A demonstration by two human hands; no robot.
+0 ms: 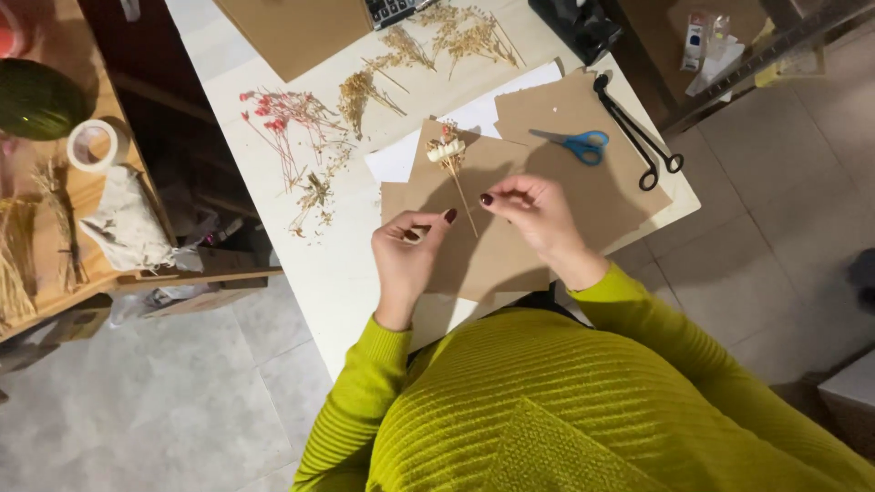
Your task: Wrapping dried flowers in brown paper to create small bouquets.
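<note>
Stem [463, 202] between fingertips [450, 216] (both hands).

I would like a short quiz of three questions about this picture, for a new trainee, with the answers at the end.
1. True or false: the blue-handled scissors lie on the brown paper.
2. Which lies nearest the table's right edge: A) the red dried flowers, B) the black long-handled scissors, C) the roll of tape?
3. What do the left hand and right hand work on?

Key
1. True.
2. B.
3. A small dried flower sprig with a thin stem, lying on the brown paper; the right hand's fingertips are at the stem, the left hand is close beside it.
</note>
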